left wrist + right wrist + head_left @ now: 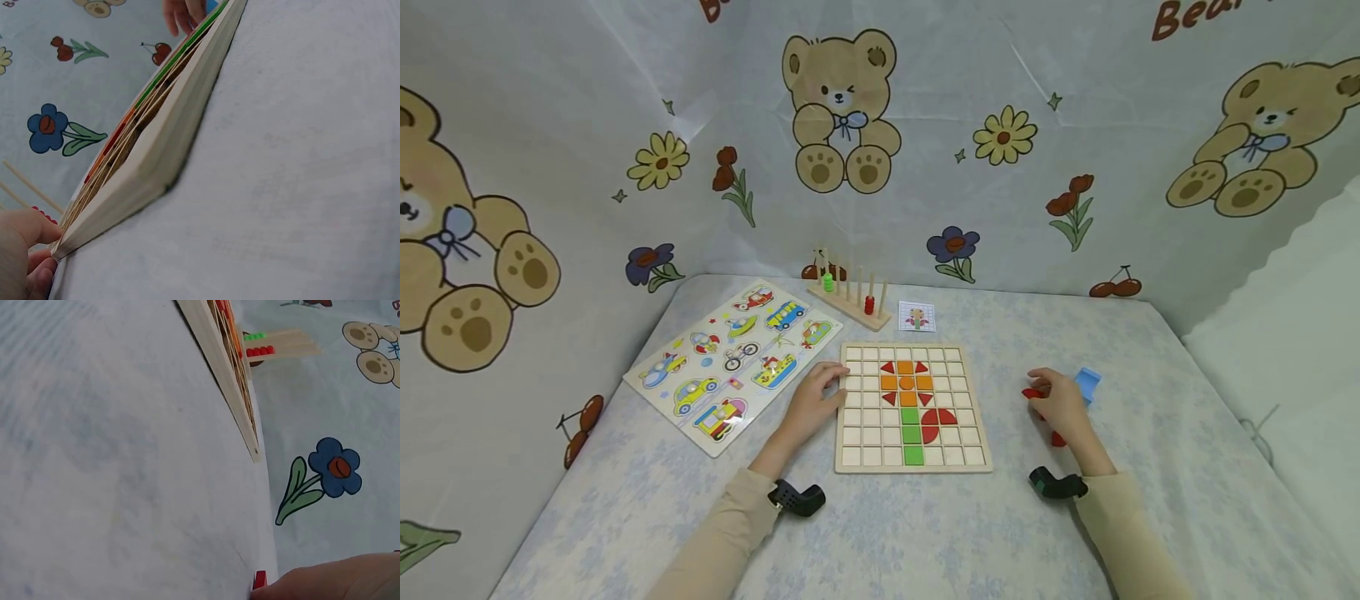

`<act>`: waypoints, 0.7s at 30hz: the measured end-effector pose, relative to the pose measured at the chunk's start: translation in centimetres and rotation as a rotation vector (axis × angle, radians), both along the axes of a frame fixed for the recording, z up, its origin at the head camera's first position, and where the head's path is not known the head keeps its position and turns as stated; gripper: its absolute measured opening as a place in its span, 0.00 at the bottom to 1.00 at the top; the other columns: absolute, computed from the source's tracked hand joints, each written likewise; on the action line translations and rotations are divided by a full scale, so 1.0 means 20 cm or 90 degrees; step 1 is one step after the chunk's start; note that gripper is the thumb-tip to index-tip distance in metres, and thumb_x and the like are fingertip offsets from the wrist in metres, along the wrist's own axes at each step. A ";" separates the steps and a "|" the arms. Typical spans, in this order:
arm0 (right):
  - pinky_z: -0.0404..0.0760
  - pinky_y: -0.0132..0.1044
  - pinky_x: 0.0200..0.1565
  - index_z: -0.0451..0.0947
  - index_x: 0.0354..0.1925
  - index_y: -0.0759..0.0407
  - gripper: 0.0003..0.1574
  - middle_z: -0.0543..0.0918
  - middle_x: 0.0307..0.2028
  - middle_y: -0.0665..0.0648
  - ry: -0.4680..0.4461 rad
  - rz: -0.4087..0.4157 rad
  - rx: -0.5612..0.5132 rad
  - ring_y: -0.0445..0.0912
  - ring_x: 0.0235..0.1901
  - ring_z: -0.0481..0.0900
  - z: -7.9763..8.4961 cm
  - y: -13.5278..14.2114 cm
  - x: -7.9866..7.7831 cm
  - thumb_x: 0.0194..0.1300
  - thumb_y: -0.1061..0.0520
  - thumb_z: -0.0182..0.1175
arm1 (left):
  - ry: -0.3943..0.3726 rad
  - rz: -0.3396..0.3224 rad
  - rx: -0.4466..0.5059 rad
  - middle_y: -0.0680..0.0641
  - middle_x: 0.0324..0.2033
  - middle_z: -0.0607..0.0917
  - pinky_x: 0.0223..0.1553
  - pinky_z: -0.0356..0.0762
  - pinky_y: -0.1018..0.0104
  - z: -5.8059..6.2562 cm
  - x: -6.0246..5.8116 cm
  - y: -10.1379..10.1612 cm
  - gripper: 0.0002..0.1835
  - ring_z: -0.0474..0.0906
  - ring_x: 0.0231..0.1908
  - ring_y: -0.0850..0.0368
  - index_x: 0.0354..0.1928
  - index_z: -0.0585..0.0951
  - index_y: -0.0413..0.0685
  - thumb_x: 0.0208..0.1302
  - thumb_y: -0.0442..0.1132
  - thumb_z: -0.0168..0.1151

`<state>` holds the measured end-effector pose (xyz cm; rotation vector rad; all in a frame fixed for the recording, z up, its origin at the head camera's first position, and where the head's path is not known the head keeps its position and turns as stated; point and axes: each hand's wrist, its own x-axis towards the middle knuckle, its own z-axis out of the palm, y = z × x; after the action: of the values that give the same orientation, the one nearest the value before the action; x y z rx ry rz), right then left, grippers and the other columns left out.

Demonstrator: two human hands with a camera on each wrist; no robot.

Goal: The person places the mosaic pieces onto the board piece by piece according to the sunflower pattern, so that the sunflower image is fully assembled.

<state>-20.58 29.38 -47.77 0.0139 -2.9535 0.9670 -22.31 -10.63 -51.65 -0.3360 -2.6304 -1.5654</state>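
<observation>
A wooden grid board (859, 433) holds orange, green and red pieces arranged in a flower shape. Against its left edge rests my left hand (811, 407), fingers loosely bent; in the left wrist view the fingertips (47, 228) touch the frame. To the right of the board, my right hand (1062, 407) pinches a red piece (1030, 392). The right wrist view shows only a corner of that red piece (260, 579) beside a finger, so its full shape is hidden. More red pieces (1057, 439) lie beneath this hand, partly covered.
Blue pieces (1087, 385) lie just beyond my right hand. A small pattern card (917, 317) sits behind the board, next to a wooden peg stand (850, 307) with green and red beads. On the left is a vehicle picture puzzle (737, 367). A bear-print cloth (925, 208) hangs behind.
</observation>
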 end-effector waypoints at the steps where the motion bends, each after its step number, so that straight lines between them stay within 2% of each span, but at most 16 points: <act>1: 0.82 0.53 0.44 0.69 0.58 0.73 0.28 0.78 0.48 0.75 0.012 0.003 -0.004 0.66 0.46 0.77 0.00 -0.02 0.00 0.57 0.70 0.59 | 0.000 0.000 0.002 0.46 0.56 0.77 0.59 0.74 0.56 0.00 0.00 0.00 0.17 0.74 0.56 0.53 0.54 0.79 0.43 0.61 0.33 0.60; 4: 0.80 0.56 0.48 0.71 0.57 0.73 0.28 0.79 0.48 0.74 0.058 0.018 -0.025 0.65 0.47 0.77 -0.01 -0.08 0.00 0.56 0.70 0.60 | -0.003 -0.001 0.007 0.46 0.56 0.76 0.59 0.74 0.56 0.00 0.00 0.00 0.17 0.74 0.56 0.53 0.54 0.79 0.43 0.61 0.33 0.61; 8: 0.80 0.54 0.49 0.73 0.54 0.72 0.26 0.80 0.46 0.71 0.103 0.061 -0.094 0.61 0.46 0.78 0.00 -0.24 0.03 0.55 0.70 0.63 | -0.003 -0.003 0.014 0.46 0.56 0.76 0.59 0.74 0.56 0.00 0.00 0.00 0.18 0.74 0.56 0.53 0.54 0.79 0.43 0.61 0.33 0.61; 11: 0.82 0.51 0.48 0.74 0.53 0.71 0.26 0.81 0.46 0.69 0.097 0.126 -0.137 0.59 0.45 0.79 0.02 -0.40 0.07 0.54 0.71 0.64 | 0.000 -0.002 0.007 0.47 0.56 0.76 0.58 0.74 0.56 -0.01 0.00 0.00 0.18 0.74 0.56 0.54 0.54 0.79 0.44 0.61 0.33 0.61; 16: 0.84 0.45 0.45 0.75 0.53 0.70 0.25 0.81 0.47 0.67 0.059 0.256 -0.149 0.57 0.45 0.80 0.05 -0.66 0.11 0.55 0.71 0.63 | -0.003 0.004 0.003 0.47 0.57 0.76 0.58 0.74 0.56 0.00 0.00 -0.01 0.18 0.74 0.55 0.53 0.54 0.79 0.44 0.61 0.33 0.61; 21: 0.84 0.42 0.44 0.77 0.52 0.68 0.24 0.83 0.46 0.65 0.060 0.313 -0.127 0.54 0.43 0.81 0.05 -0.83 0.10 0.55 0.68 0.66 | -0.004 -0.005 0.003 0.47 0.57 0.76 0.59 0.74 0.57 0.00 0.00 -0.01 0.18 0.74 0.55 0.54 0.54 0.79 0.44 0.61 0.34 0.61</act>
<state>-18.51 12.88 -46.78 0.7852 -2.8025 1.2597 -22.31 -10.81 -51.68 -0.3420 -2.6327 -1.5784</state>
